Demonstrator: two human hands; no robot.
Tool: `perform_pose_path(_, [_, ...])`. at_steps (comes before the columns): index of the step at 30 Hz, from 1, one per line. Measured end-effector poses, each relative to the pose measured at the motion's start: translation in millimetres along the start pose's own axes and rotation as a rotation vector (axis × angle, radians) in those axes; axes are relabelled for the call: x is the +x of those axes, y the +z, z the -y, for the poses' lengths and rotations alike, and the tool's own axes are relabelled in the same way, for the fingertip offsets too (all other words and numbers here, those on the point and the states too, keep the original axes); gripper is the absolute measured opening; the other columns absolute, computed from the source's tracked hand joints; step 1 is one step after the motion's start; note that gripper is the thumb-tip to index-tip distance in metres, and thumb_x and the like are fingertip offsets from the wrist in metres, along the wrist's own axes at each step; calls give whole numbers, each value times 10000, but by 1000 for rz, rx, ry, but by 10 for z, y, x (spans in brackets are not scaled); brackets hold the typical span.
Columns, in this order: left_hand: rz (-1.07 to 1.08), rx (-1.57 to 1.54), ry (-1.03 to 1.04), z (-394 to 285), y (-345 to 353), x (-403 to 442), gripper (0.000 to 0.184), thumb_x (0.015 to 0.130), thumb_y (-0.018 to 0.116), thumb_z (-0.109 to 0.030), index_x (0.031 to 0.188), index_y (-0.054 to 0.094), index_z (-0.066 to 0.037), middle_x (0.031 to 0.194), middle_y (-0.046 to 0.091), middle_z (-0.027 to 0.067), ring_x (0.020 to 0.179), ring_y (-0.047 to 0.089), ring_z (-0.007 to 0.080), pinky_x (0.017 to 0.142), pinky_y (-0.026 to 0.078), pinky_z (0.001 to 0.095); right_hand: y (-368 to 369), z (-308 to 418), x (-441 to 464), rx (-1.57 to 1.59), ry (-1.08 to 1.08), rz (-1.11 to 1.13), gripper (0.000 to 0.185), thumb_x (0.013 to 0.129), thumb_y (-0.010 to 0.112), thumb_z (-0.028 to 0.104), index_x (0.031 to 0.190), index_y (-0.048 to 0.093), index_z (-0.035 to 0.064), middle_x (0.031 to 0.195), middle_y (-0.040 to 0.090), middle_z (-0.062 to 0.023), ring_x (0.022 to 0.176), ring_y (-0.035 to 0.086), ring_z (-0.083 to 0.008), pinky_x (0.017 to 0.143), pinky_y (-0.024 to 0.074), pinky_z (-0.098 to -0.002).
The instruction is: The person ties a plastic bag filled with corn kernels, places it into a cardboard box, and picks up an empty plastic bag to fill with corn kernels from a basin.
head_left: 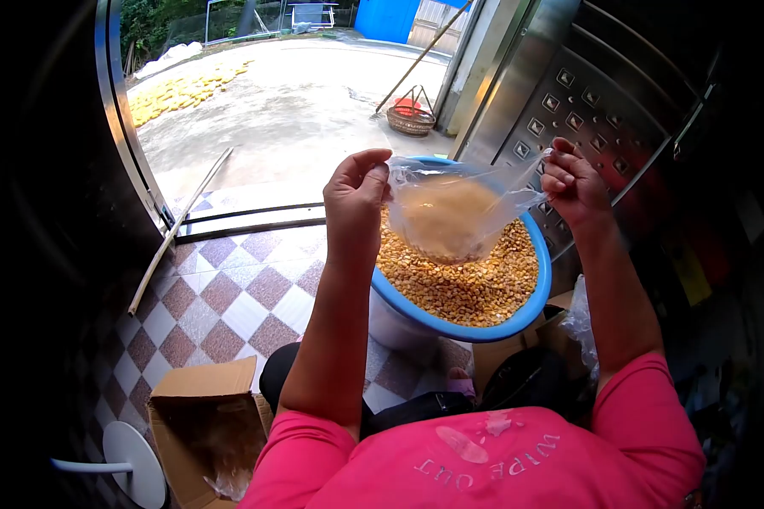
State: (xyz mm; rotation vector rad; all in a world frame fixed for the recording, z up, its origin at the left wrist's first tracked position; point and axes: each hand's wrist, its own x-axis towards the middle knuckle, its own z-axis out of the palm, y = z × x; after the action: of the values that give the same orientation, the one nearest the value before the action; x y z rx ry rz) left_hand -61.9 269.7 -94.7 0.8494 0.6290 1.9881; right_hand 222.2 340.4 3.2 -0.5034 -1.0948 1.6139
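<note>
A clear plastic bag (450,216) hangs stretched between my two hands over a blue-rimmed tub (545,280). My left hand (356,191) pinches the bag's left edge, thumb against the fingers. On the other side, my right hand (571,181) grips the gathered right edge in curled fingers. Dried corn kernels (458,293) fill the tub nearly to its rim. The bag's lower part looks tan, and I cannot tell whether it holds something or the corn shows through. Its bottom is at or just above the kernels.
An open cardboard box (204,382) with clear plastic inside stands at lower left, beside a white round-based stand (134,467). A pole (178,233) leans across the doorway sill. Outside are a wicker basket (411,123) and spread yellow corn (182,92). The metal door (586,110) stands at right.
</note>
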Motion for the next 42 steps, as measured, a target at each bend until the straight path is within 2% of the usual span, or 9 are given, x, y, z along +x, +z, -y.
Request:
perform_pose_path(3, [29,-25,20,-1,80,-50,157,853,556,-9,994,621,7,757,585,30,585,483,65,556,418,197,155,-44,-110,-165,-91,-178,155,878,489,0,999,583,22,702,544,-44,469,415,-58,436,372,-216])
perform_pose_path(7, [51,22,-70,152,30,-45,155,858,559,-22,999,616,6,781,590,33,599,493,69,568,426,200,-265,-177,-197,-205,362,-171,178,843,512,-14,1016,534,19,724,509,-36,492,409,-65,468,353,-216])
perform_pose_path(15, [89,-35,18,-69,159,-136,146,858,599,-44,998,632,-16,862,632,45,734,558,80,676,436,211,-223,-50,-131,-142,63,-204,184,834,531,-21,1016,557,-5,815,579,-87,609,541,-118,592,467,-264])
perform_pose_path(21, [195,-49,178,-188,223,-195,219,888,537,-54,1088,608,-4,1040,638,94,1018,577,159,913,419,272,99,45,-90,-239,-175,-25,199,817,539,-18,1006,587,15,889,605,-91,680,595,-132,704,522,-296])
perform_pose_path(25, [266,151,81,-135,229,-186,321,880,516,-92,1181,563,11,1157,600,136,1144,517,202,997,360,319,108,-122,-147,-406,39,-48,192,791,524,-33,950,607,37,878,599,-61,691,599,-130,710,521,-297])
perform_pose_path(30, [409,240,170,-174,249,-226,318,886,483,-64,1186,561,9,1155,603,128,1138,523,204,996,368,318,105,-108,-170,-540,-74,-114,187,785,493,-35,909,611,40,846,580,-43,683,578,-125,701,513,-286])
perform_pose_path(34, [240,40,64,-51,195,-142,301,886,468,-42,1161,571,25,1115,618,149,1113,546,216,1004,368,328,179,-125,-224,-605,-89,-97,201,781,488,-45,918,606,42,845,581,-31,715,587,-127,725,519,-286])
perform_pose_path(39, [323,93,99,-83,130,-125,299,888,479,-60,1164,564,17,1078,634,136,1069,573,208,978,388,325,107,-151,-224,-619,-107,-85,187,776,493,-29,904,607,46,840,588,-37,722,566,-121,737,483,-265])
perform_pose_path(42, [251,94,-89,-47,24,-58,300,886,520,-112,1161,564,1,1056,645,109,1016,589,175,947,398,308,101,-159,-240,-629,-84,-102,183,773,500,-25,903,604,49,853,589,-35,719,562,-120,732,483,-271])
